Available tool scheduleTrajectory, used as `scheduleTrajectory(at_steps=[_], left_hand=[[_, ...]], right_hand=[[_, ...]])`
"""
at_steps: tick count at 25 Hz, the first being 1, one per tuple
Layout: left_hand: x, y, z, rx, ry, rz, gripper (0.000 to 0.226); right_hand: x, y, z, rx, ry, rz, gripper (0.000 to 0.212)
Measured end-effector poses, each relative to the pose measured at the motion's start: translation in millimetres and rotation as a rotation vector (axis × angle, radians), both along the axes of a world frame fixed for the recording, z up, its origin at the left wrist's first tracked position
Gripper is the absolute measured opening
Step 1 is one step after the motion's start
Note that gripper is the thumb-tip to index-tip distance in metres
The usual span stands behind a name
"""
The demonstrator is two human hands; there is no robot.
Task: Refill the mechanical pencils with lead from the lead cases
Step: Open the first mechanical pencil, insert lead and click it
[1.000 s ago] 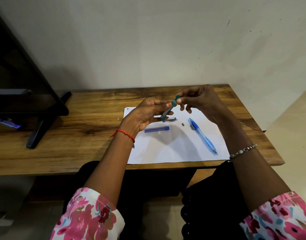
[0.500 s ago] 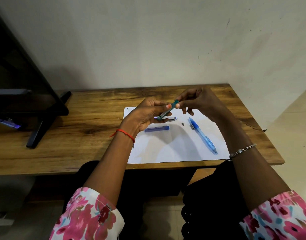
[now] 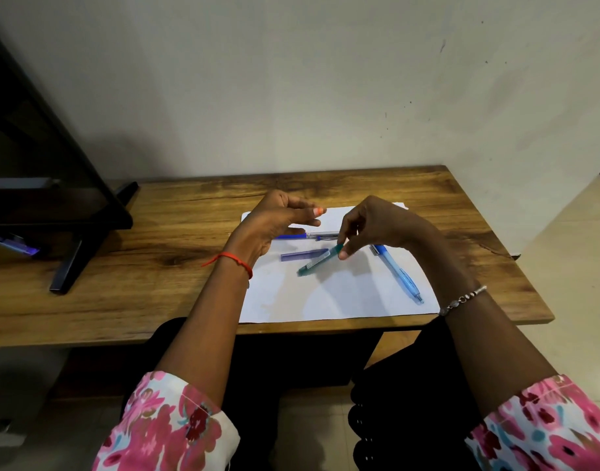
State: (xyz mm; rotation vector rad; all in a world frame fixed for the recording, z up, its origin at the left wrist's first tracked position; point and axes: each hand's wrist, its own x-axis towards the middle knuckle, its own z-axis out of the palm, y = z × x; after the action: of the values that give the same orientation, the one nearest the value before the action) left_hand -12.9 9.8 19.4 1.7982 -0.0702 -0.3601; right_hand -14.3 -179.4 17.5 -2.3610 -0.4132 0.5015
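Sheet of paper [image 3: 329, 300]: white, lying flat on the wooden table [image 3: 176, 239], its near edge at the table's front edge.
Green pencil [image 3: 320, 261]: over the middle of the paper, slanted, with its high end in the right hand and its low end down and to the left. Whether that low end touches the paper cannot be told.
Right hand [image 3: 376, 226]: above the far right part of the paper. Thumb and fingertips are curled in and pinch the green pencil's upper end.
Left hand [image 3: 278, 219]: raised above the paper's far left corner, palm turned toward the right hand. The fingers are loosely bent and spread, and nothing shows in them.
Lead case [image 3: 303, 255]: purple, slim, flat on the paper left of centre, just beside the green pencil's shaft.
Dark blue pencil [image 3: 305, 235]: lying crosswise on the far part of the paper, between the two hands. Its clear end is partly hidden by the right hand.
Light blue pencil [image 3: 398, 275]: flat on the right side of the paper, slanted, with its tip toward the paper's near right corner.
Red thread [image 3: 232, 258]: round the left wrist, at the paper's left edge.
Bracelet [image 3: 463, 299]: silver, round the right wrist, just off the paper's near right corner.
Black stand [image 3: 87, 215]: on the table well to the left of the paper.
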Motion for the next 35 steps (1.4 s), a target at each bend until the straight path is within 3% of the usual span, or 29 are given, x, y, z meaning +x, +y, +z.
scheduleTrajectory(at_steps=[2, 4, 7, 10, 14, 18, 21, 23, 27, 30, 35], left_hand=[[1, 0, -2, 0.050, -0.028, 0.004, 0.016], [2, 0, -5, 0.117, -0.087, 0.003, 0.018], [2, -2, -8, 0.170, -0.162, -0.030, 0.018], [0, -6, -7, 0.163, -0.167, -0.060, 0.016], [0, -10, -6, 0.155, -0.182, -0.081, 0.016], [4, -11, -10, 0.191, -0.214, -0.059, 0.017], [10, -12, -28, 0.562, -0.392, -0.049, 0.019], [12, -15, -37, 0.759, -0.416, -0.084, 0.022], [10, -23, -42, 0.903, -0.484, -0.148, 0.022], [12, -23, -42, 0.833, -0.496, -0.059, 0.016], [11, -25, -23, 0.337, -0.545, 0.083, 0.013]], right_hand=[[1, -1, -5, -0.162, 0.027, 0.055, 0.020], [1, -1, -5, -0.201, 0.023, 0.048, 0.026], [1, -2, 0, 0.111, -0.067, -0.187, 0.022], [2, -3, 3, 0.461, -0.019, -0.380, 0.017], [0, 0, 1, 0.575, 0.037, -0.442, 0.007], [1, -1, 1, 0.614, -0.004, -0.492, 0.012], [3, -3, 1, 0.619, -0.105, -0.606, 0.012], [5, -4, 0, 0.638, -0.139, -0.665, 0.010], [6, -4, 0, 0.665, -0.152, -0.670, 0.011], [4, -1, 3, 0.707, -0.221, -0.695, 0.009], [3, 1, 13, 0.963, -0.394, -0.721, 0.005]])
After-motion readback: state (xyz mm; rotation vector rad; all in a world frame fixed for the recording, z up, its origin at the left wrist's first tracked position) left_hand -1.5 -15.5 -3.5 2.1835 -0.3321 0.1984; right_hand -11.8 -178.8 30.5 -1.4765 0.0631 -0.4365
